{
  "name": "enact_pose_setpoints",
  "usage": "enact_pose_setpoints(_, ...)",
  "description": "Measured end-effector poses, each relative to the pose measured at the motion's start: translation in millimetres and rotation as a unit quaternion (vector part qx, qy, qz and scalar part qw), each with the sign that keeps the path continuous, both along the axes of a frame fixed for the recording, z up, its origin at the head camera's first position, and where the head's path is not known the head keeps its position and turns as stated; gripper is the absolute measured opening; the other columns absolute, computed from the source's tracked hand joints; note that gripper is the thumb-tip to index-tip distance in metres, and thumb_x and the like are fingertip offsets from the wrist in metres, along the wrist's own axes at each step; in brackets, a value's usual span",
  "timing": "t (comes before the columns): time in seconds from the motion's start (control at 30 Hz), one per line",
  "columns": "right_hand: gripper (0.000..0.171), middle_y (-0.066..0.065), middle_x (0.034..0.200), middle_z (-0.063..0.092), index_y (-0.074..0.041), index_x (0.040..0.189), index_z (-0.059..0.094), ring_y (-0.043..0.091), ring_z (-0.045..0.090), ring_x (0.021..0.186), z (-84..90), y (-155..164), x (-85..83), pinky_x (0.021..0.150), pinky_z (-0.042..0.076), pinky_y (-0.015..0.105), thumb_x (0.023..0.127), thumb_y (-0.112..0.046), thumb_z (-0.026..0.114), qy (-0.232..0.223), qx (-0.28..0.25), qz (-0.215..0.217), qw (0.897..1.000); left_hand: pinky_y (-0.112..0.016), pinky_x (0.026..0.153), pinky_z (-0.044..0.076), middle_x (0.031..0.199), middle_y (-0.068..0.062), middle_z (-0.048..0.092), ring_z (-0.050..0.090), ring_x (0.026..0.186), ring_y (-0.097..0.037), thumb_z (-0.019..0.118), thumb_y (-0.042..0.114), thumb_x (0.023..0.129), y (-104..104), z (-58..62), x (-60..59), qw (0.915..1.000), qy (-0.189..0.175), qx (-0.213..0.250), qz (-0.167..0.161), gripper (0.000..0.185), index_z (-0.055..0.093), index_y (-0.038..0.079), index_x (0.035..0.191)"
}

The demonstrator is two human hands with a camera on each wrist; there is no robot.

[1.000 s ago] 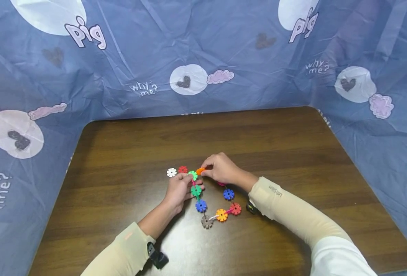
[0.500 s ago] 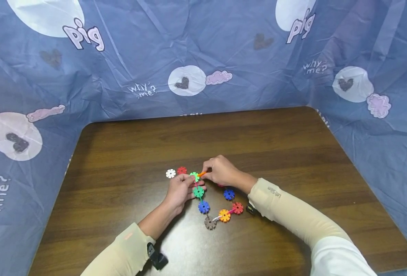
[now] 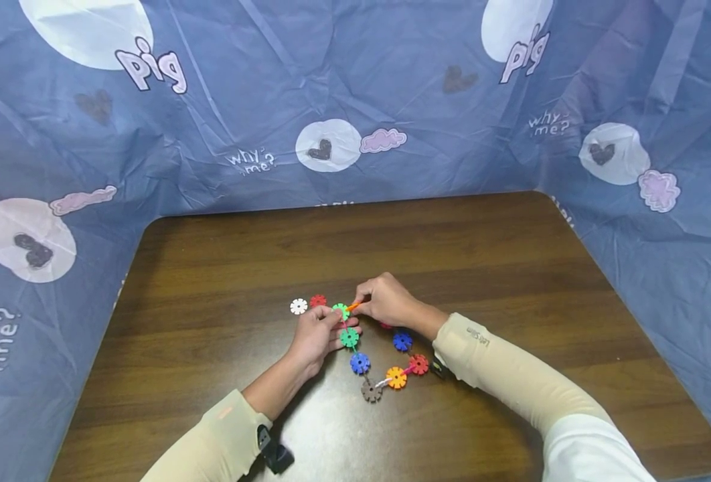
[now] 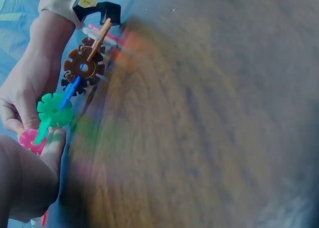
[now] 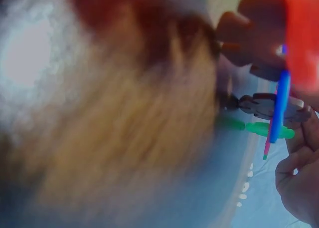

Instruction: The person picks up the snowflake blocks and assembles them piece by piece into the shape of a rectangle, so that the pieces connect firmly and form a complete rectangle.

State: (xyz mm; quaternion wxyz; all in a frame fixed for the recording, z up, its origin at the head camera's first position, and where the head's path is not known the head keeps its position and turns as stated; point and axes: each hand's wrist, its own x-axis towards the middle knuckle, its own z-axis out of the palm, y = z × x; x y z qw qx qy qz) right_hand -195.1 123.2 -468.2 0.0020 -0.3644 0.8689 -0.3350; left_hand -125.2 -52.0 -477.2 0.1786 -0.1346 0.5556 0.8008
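My left hand pinches a light green snowflake disc between thumb and fingers. To its right, my right hand pinches an orange snowflake disc, edge-on and against the light green one. From there a chain of slotted discs runs down: a green disc, a blue disc and a brown disc. It then bends through a yellow-orange disc and a red disc up to another blue disc. The right hand hides part of a pink piece. Thin edge-on discs link the flat ones.
A loose white disc and a second red disc lie left of the hands on the brown wooden table. A blue printed cloth hangs around the table's back and sides.
The orange disc has turned from nearly face-on to edge-on and come against the light green disc. The chain's lower part has shifted slightly right. Both hands keep their grip.
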Motion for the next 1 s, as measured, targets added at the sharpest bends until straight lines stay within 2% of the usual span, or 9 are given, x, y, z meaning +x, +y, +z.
enact_pose_setpoints(0.2,0.013,-0.014,0.066,0.065,-0.016,0.067,0.072,-0.001,0.052,0.056,-0.5,-2,-0.5,0.050,0.044,0.018,0.076,-0.010,0.079,-0.004,-0.018,0.004,1.000,-0.037,0.071,0.058,0.100,-0.031,0.064,0.067,0.088,-0.036,0.046,0.008,0.100,1,0.4,-0.2,0.9999,-0.003,0.014,0.007,0.010,0.047,0.000,0.093)
enact_pose_setpoints(0.37,0.011,-0.012,0.068,0.066,-0.016,0.068,0.073,0.000,0.052,0.056,0.9,-4,-0.9,0.050,0.043,0.018,0.076,-0.010,0.079,0.007,-0.011,0.007,1.000,-0.037,0.071,0.058,0.100,-0.032,0.064,0.067,0.088,-0.036,0.046,0.006,0.100,1,0.4,-0.5,0.9997,-0.002,0.021,0.011,0.009,0.046,0.000,0.093)
enact_pose_setpoints(0.53,0.010,-0.012,0.070,0.065,-0.017,0.071,0.072,0.001,0.052,0.060,3.5,-5,-2.6,0.053,0.043,0.018,0.078,-0.016,0.079,0.037,0.037,0.019,0.998,-0.038,0.073,0.058,0.100,-0.031,0.064,0.067,0.088,-0.036,0.047,0.007,0.099,-1,0.4,-0.9,0.9997,-0.006,0.022,0.007,0.010,0.047,0.000,0.092)
enact_pose_setpoints(0.63,0.007,-0.014,0.074,0.065,-0.019,0.077,0.072,0.004,0.052,0.067,11.1,-6,-6.8,0.059,0.044,0.021,0.077,-0.022,0.079,0.047,0.087,0.059,0.993,-0.036,0.070,0.058,0.097,-0.029,0.066,0.068,0.086,-0.033,0.048,0.008,0.099,-4,0.2,-0.4,0.9999,-0.007,0.011,0.002,0.010,0.047,0.000,0.093)
enact_pose_setpoints(0.7,0.009,-0.013,0.080,0.066,-0.019,0.084,0.073,0.007,0.053,0.072,19.0,-8,-12.4,0.067,0.044,0.025,0.077,-0.020,0.077,0.026,0.113,0.098,0.988,-0.035,0.069,0.059,0.096,-0.027,0.067,0.069,0.085,-0.031,0.048,0.009,0.099,-5,0.5,0.4,0.9999,-0.010,0.003,-0.003,0.010,0.048,0.000,0.094)
enact_pose_setpoints(0.77,0.017,-0.009,0.088,0.068,-0.017,0.092,0.073,0.011,0.054,0.078,26.6,-10,-19.7,0.071,0.044,0.027,0.076,-0.012,0.071,-0.022,0.122,0.126,0.984,-0.035,0.069,0.059,0.096,-0.026,0.067,0.069,0.085,-0.030,0.049,0.009,0.098,-8,0.3,1.5,0.9998,-0.015,-0.003,-0.009,0.010,0.048,0.000,0.095)
enact_pose_setpoints(0.87,0.034,-0.001,0.097,0.068,-0.012,0.100,0.072,0.016,0.058,0.085,32.7,-18,-31.9,0.077,0.046,0.027,0.076,0.004,0.055,-0.082,0.113,0.136,0.981,-0.035,0.071,0.058,0.099,-0.025,0.067,0.069,0.087,-0.029,0.048,0.009,0.097,-11,0.2,3.3,0.9996,-0.020,-0.006,-0.020,0.010,0.049,0.000,0.097)
enact_pose_setpoints(0.93,0.042,0.003,0.100,0.068,-0.010,0.104,0.071,0.018,0.060,0.090,32.5,-26,-38.3,0.077,0.048,0.027,0.079,0.011,0.046,-0.093,0.108,0.138,0.980,-0.033,0.070,0.058,0.101,-0.025,0.067,0.069,0.087,-0.027,0.047,0.009,0.097,-12,-0.3,4.4,0.9993,-0.022,-0.007,-0.027,0.008,0.048,0.000,0.097)
enact_pose_setpoints(1.0,0.047,0.003,0.102,0.068,-0.011,0.109,0.071,0.018,0.060,0.094,29.9,-36,-42.4,0.080,0.049,0.026,0.082,0.014,0.041,-0.078,0.122,0.150,0.978,-0.031,0.067,0.058,0.101,-0.024,0.067,0.069,0.085,-0.025,0.046,0.008,0.097,-12,-0.2,5.4,0.9992,-0.022,-0.008,-0.033,0.006,0.047,0.002,0.097)
